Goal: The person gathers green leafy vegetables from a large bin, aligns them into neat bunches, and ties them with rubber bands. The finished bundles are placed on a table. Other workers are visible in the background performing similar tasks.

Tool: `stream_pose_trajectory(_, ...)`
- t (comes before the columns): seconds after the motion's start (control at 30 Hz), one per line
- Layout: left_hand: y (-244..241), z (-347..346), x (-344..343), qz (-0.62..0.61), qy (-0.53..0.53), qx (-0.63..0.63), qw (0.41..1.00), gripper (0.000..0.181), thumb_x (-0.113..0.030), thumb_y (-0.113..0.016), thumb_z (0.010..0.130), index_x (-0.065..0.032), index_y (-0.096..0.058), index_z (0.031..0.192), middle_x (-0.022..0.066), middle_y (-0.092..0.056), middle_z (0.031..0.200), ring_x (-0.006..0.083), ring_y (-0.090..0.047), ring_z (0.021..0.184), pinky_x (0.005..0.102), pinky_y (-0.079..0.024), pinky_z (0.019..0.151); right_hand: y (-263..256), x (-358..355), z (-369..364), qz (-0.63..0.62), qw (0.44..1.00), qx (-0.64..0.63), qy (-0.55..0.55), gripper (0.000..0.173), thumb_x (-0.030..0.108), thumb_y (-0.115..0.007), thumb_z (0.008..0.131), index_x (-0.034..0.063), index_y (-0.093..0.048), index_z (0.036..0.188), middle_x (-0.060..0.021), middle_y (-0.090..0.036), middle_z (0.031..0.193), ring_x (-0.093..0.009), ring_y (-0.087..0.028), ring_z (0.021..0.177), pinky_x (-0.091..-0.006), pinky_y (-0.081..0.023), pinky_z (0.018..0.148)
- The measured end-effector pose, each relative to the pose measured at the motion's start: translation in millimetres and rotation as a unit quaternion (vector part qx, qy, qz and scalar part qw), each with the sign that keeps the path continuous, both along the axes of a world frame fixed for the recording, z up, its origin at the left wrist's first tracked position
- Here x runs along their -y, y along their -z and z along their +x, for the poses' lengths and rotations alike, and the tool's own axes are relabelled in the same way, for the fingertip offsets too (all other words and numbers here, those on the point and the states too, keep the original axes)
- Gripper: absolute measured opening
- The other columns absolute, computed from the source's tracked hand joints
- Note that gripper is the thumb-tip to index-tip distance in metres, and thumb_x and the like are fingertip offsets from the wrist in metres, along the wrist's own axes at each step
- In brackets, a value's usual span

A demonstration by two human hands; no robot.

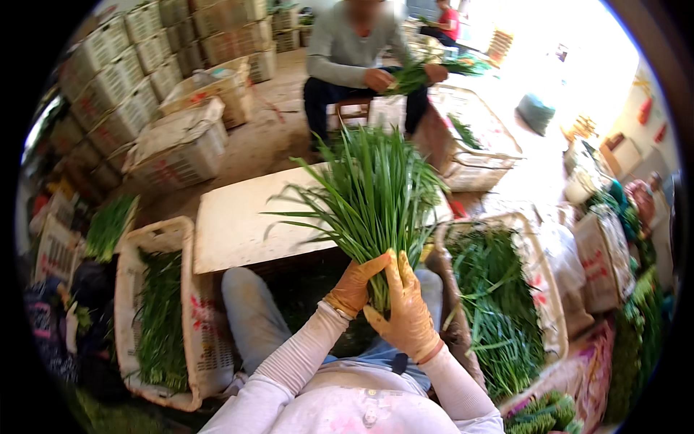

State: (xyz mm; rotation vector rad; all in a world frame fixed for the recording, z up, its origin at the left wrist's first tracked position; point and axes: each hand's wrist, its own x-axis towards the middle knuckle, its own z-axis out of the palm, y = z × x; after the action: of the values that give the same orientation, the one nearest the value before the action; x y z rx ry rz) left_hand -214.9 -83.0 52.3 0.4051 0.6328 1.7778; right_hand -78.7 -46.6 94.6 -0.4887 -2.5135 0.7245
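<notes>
Between my two gloved hands stands a thick bunch of long, flat green leaves, probably Chinese chives, its tips fanned out away from me. My left hand, in a stained yellowish glove, is wrapped around the bunch near its lower end. On the right side of the stems lies my right hand, gloved the same way, its fingers pointing up along them and its thumb below. The lower stem ends show between the palms. Beyond the hands, a white board tabletop lies partly behind the leaves.
A white plastic crate with greens stands at my left, and a larger one at my right. Opposite sits a person handling greens beside another crate. Stacked crates line the back left. A second person sits farther back.
</notes>
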Motion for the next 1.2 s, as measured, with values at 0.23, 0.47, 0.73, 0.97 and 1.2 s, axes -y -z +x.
stream_pose_trajectory(0.23, 24.4, -41.4, 81.5, -0.069, -0.038, 0.045, 0.996, 0.037, -0.019, -0.06, 0.086, -0.0026, -0.057, 0.119, 0.0102, -0.064, 0.108, 0.021, -0.063, 0.096, 0.0354, -0.051, 0.085, -5.9, -10.6, 15.2, -0.298, 0.945, -0.078, -0.108, 0.045, 0.016, -0.063, 0.085, 0.0009, -0.054, 0.127, -0.02, -0.05, 0.132, -0.028, -0.048, 0.122, -0.0363, -0.04, 0.1)
stream_pose_trajectory(0.47, 33.8, -36.8, 94.5, -0.075, -0.012, -0.017, 0.997, 0.047, -0.011, -0.066, 0.083, -0.0056, -0.052, 0.128, 0.0058, -0.06, 0.121, 0.0182, -0.058, 0.109, 0.0326, -0.045, 0.096, 144.8, -23.4, 6.0, -0.631, 0.745, 0.0, -0.216, 0.057, 0.039, -0.048, 0.097, -0.0008, -0.039, 0.136, -0.0124, -0.048, 0.136, -0.022, -0.044, 0.126, -0.035, -0.033, 0.106)
stream_pose_trajectory(0.73, 0.1, -63.6, 101.6, -0.155, 0.006, -0.342, 0.927, 0.073, -0.012, -0.076, 0.074, -0.0045, -0.04, 0.137, 0.0085, -0.051, 0.129, 0.0172, -0.045, 0.12, 0.0329, -0.035, 0.103, 71.0, -27.0, -87.6, -0.752, 0.622, -0.19, -0.112, 0.057, 0.022, -0.069, 0.084, 0.0043, -0.043, 0.132, -0.0083, -0.056, 0.123, -0.021, -0.054, 0.115, -0.0391, -0.046, 0.096)
stream_pose_trajectory(0.97, -69.6, -149.5, 70.6, -0.094, -0.202, -0.267, 0.937, 0.047, -0.01, -0.077, 0.077, -0.0023, -0.058, 0.119, 0.0045, -0.063, 0.113, 0.014, -0.057, 0.103, 0.0289, -0.047, 0.09, 19.5, -42.5, -193.0, -0.577, 0.758, -0.154, -0.263, 0.037, -0.001, -0.069, 0.08, -0.0018, -0.057, 0.114, -0.0048, -0.064, 0.107, -0.013, -0.06, 0.096, -0.0274, -0.05, 0.085)
stream_pose_trajectory(1.2, 0.9, -216.7, 61.6, -0.172, -0.278, -0.427, 0.843, 0.055, -0.014, -0.08, 0.074, -0.0036, -0.055, 0.121, 0.0036, -0.061, 0.112, 0.0155, -0.056, 0.102, 0.0303, -0.045, 0.091, 67.9, -78.6, -280.3, -0.483, 0.799, -0.093, -0.346, 0.054, 0.009, -0.079, 0.074, 0.0067, -0.055, 0.122, -0.0013, -0.062, 0.11, -0.013, -0.055, 0.1, -0.0286, -0.046, 0.089)
